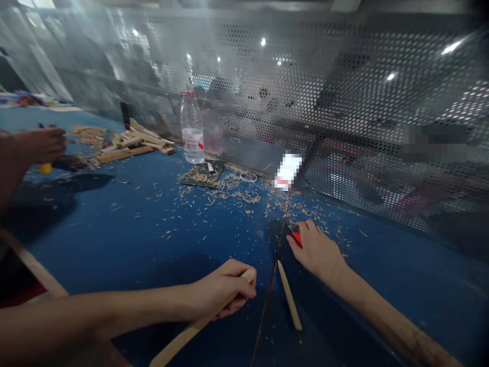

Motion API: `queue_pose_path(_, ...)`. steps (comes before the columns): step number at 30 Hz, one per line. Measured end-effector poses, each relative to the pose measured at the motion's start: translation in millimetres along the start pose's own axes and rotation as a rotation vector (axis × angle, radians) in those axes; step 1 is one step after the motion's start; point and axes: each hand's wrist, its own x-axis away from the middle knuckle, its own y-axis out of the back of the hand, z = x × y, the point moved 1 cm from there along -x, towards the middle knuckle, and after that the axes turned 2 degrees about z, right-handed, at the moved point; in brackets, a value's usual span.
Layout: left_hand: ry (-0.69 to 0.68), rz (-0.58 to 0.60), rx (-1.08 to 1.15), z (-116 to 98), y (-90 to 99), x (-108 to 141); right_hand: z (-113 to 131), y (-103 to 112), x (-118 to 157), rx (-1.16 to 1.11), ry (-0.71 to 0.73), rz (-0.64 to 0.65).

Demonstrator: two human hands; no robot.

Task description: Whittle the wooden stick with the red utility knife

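Observation:
My left hand (229,288) is wrapped round a pale wooden stick (183,339), whose rounded tip shows by the thumb while the rest slants down to the lower left. To the right, my right hand (315,250) is closed on a red-handled knife (297,237), resting low over the blue table (153,219). Between my hands lies a thin tool with a wooden handle (290,298), its small metal tip pointing away from me. Curled wood shavings (244,196) are scattered beyond both hands.
A clear bottle (193,132) stands behind a dark pad (202,175). Wood pieces (133,142) are piled at the back left. Another person's hand (42,145) is at the far left. A perforated metal screen (344,102) borders the back; a bright pixelated rectangle (289,171) is near it.

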Motion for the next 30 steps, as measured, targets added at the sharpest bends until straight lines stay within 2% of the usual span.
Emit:
queue_pose_path(5,0.001,-0.025,-0.052,2,2.8,2,-3,-6,7,-0.050,-0.031,-0.040)
queue_pose_path(10,-0.004,-0.062,-0.044,2,3.3,4,-3,-6,18,-0.254,-0.029,-0.073)
queue_pose_path(12,0.005,-0.042,-0.028,2,2.6,6,0,-3,23,-0.350,-0.008,-0.079)
queue_pose_path(15,0.021,0.048,0.010,3,2.6,8,9,10,32,-0.493,0.055,-0.082)
queue_pose_path(17,0.014,0.092,0.053,4,3.8,9,19,24,41,-0.628,0.103,-0.061)
queue_pose_path(22,-0.069,0.112,0.062,6,7.8,6,43,51,69,-0.901,0.222,0.056)
queue_pose_path(26,-0.117,0.102,0.084,12,10.4,0,51,52,90,-0.963,0.255,0.103)
queue_pose_path(30,-0.130,0.055,0.120,16,11.0,-3,53,46,99,-0.917,0.288,0.138)
